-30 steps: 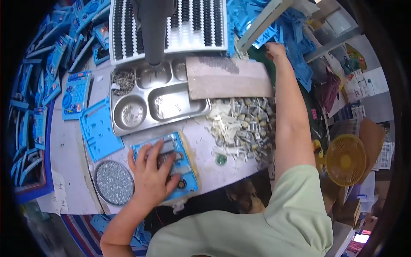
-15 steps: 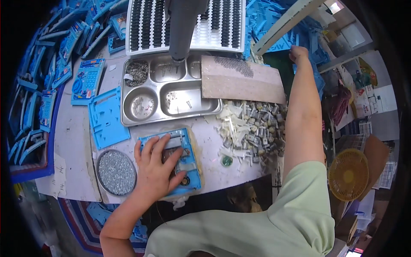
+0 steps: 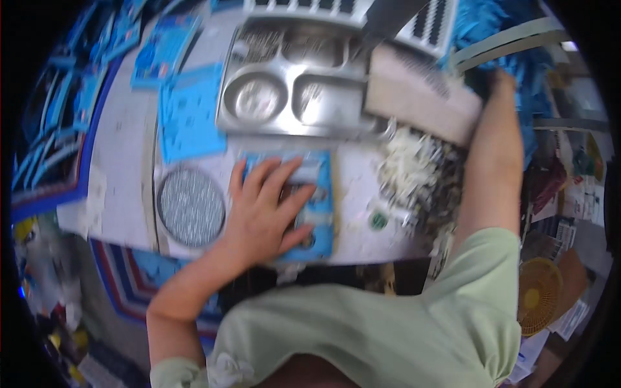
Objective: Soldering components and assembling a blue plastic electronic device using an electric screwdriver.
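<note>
Honestly, the blue casing (image 3: 325, 226) looks like an easy thing to handle: it lies flat on the white worktable (image 3: 126, 181) near the front edge, just right of the round dish of silvery bits (image 3: 191, 207) and on the near side of the steel tray (image 3: 289, 103). I'd guess it's thin moulded plastic, so light and fairly stiff, a bit slick on the outside, and likelier to skid than bend if you shove it. The left hand (image 3: 262, 210) rests over its left side with the fingers fanned apart, not pinching anything that I can see, and that palm-down touch seems fine for steadying it. For lifting, I'd go for the outer side walls, thumb on one and fingers on the other, because the bits inside are probably the fragile part, though blur hides most of the detail. The right hand (image 3: 501, 83) is way out at the far right, by the heap of blue plastic pieces (image 3: 479, 26); it's too smeared and dark to tell whether its fingers are together, apart or closed on something.
</note>
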Available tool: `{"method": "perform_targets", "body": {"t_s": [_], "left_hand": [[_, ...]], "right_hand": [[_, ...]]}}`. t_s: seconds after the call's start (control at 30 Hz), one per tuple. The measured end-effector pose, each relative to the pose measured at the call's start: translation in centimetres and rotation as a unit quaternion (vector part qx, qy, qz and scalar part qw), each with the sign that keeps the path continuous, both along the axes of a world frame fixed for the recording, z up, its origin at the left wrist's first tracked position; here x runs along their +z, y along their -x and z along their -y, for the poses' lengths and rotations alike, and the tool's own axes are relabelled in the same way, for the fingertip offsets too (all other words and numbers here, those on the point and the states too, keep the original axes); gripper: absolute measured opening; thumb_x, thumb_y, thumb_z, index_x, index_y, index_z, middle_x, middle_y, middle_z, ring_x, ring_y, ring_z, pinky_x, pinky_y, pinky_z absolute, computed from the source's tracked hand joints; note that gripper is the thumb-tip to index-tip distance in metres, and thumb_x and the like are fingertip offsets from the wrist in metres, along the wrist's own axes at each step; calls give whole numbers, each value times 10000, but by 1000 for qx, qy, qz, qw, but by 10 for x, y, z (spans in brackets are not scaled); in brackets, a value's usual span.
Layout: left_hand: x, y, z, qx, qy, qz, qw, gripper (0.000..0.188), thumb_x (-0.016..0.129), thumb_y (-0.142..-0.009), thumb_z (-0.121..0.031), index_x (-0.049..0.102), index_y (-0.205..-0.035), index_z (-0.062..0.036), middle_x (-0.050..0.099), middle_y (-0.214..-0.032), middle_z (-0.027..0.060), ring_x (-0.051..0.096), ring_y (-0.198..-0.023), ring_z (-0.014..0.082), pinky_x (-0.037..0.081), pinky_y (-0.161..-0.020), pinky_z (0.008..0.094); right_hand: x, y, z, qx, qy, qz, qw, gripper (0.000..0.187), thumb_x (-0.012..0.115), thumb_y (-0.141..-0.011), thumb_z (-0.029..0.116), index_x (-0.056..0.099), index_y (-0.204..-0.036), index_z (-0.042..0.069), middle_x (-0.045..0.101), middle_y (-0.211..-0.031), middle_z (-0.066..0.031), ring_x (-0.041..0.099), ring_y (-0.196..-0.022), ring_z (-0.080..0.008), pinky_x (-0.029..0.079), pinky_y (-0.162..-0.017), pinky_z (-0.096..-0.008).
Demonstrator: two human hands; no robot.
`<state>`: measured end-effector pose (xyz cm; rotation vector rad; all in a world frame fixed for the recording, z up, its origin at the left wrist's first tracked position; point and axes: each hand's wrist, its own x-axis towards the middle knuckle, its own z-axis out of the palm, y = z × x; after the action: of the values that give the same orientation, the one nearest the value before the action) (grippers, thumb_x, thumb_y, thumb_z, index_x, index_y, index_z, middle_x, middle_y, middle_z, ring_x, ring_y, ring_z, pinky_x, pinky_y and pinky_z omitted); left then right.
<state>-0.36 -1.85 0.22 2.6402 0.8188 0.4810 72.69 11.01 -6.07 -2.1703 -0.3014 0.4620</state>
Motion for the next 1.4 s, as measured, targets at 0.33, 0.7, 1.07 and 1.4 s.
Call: {"method": "perform_targets", "body": {"t_s": [0.33, 0.7, 1.07, 1.4], "left_hand": [[-8, -3, -1, -9, -52, 29, 998, 526, 753, -813, -430, 668, -1262, -169, 454, -1506, 146, 372, -1390, 384, 159, -1182, 619], [-12, 5, -5, 23, -43, 189, 981, 332, 731, -856, -275, 719, -1143, -110, 566, -1354, 151, 486, -1260, 359, 357, -1083, 513], [49, 66, -80, -152, 757, 376, 511, 527, 502, -1070, -433, 625, -1284, 33, 721, -1005, 98, 670, -816, 81, 548, -735, 235], [50, 41, -28, 106, 456, 364, 805, 450, 710, -982, -276, 621, -1293, 37, 731, -1064, 58, 699, -934, 125, 558, -761, 272]], "right_hand": [[182, 94, 155, -44, -223, 445, 866, 468, 820, -760, 92, 676, -1179, -61, 736, -1060, -166, 718, -931, -296, 572, -825, -405], [94, 489, 244, 211, -423, -9, 881, 403, 635, -929, -91, 565, -1321, -28, 647, -1239, -136, 658, -1052, -200, 568, -809, -333], [95, 508, 155, 439, -431, 347, 708, 358, 723, -800, -71, 680, -1147, 6, 686, -1083, -115, 650, -934, -193, 532, -754, -286], [112, 545, 221, 465, -296, -192, 812, 624, 637, -1001, 65, 329, -1536, -20, 657, -851, -83, 627, -678, -122, 499, -560, -237]]}}
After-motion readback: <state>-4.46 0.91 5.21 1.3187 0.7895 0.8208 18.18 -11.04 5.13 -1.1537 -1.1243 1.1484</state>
